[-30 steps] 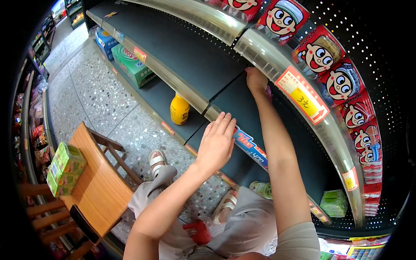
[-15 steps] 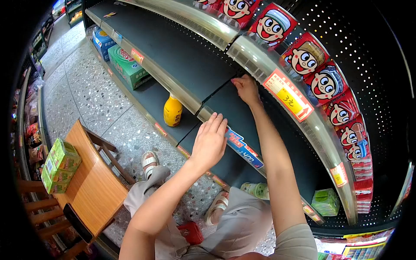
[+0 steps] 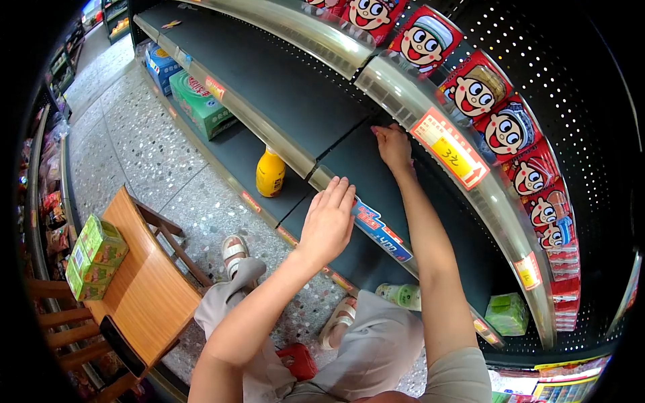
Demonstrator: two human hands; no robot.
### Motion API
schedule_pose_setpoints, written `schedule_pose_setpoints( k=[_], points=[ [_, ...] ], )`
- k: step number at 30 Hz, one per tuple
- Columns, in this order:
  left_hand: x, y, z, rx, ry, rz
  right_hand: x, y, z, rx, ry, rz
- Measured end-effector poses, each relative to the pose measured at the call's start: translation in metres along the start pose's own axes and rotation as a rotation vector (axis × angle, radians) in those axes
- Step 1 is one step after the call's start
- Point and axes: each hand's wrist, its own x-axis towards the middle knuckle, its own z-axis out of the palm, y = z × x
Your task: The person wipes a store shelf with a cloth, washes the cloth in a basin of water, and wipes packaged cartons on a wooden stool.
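Note:
My left hand [image 3: 327, 221] lies flat on the front edge of the dark middle shelf [image 3: 282, 94], fingers stretched, beside a blue promotional strip [image 3: 379, 232]. Reaching deep onto the same shelf, my right hand [image 3: 393, 149] is near the back, with its fingers curled. Small bits of pink show at its fingertips and beside the wrist; the hand hides what it holds. On the shelf below stand a yellow bottle [image 3: 270, 173], a green box [image 3: 200, 104] and a blue box [image 3: 161, 67].
Red cartoon-face packs [image 3: 474, 94] line the upper shelf, whose curved edge [image 3: 500, 215] overhangs my right arm. Lower right are a green-white container [image 3: 401, 295] and a green pack [image 3: 507, 314]. A wooden stool [image 3: 144, 269] holds green packs [image 3: 97, 258]; a red item [image 3: 297, 361] is near my legs.
My right hand has moved from beneath the upper shelf's edge toward the shelf seam, then slightly back. My left hand stays on the front edge. The view has shifted a little.

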Motion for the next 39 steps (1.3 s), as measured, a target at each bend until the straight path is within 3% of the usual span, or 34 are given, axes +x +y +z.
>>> schedule_pose_setpoints(
  k=[3, 11, 13, 15, 17, 21, 31, 39],
  points=[
    [0.001, 0.001, -0.001, 0.001, 0.000, 0.000, 0.009, 0.022, 0.029, -0.061, 0.114, 0.055],
    [0.001, -0.002, 0.002, 0.000, -0.002, -0.002, 0.032, 0.035, 0.055, -0.162, 0.164, 0.131],
    [0.001, -0.003, -0.001, 0.007, -0.012, 0.005, 0.039, 0.021, 0.040, -0.210, 0.022, 0.181],
    [0.000, -0.004, -0.004, 0.017, -0.025, 0.019, 0.049, -0.001, 0.018, -0.305, -0.268, 0.259],
    [0.000, -0.006, -0.006, 0.006, -0.032, 0.024, 0.048, 0.022, 0.043, -0.241, 0.031, 0.085],
    [-0.001, -0.005, -0.005, 0.006, -0.041, 0.023, 0.050, 0.037, 0.040, -0.103, 0.247, -0.054],
    [-0.001, -0.005, -0.006, -0.016, -0.053, 0.009, 0.027, 0.053, 0.016, -0.094, 0.171, -0.101],
    [-0.002, -0.005, -0.008, -0.039, -0.046, 0.016, 0.000, 0.085, 0.009, -0.291, 0.037, -0.076]
  ],
)
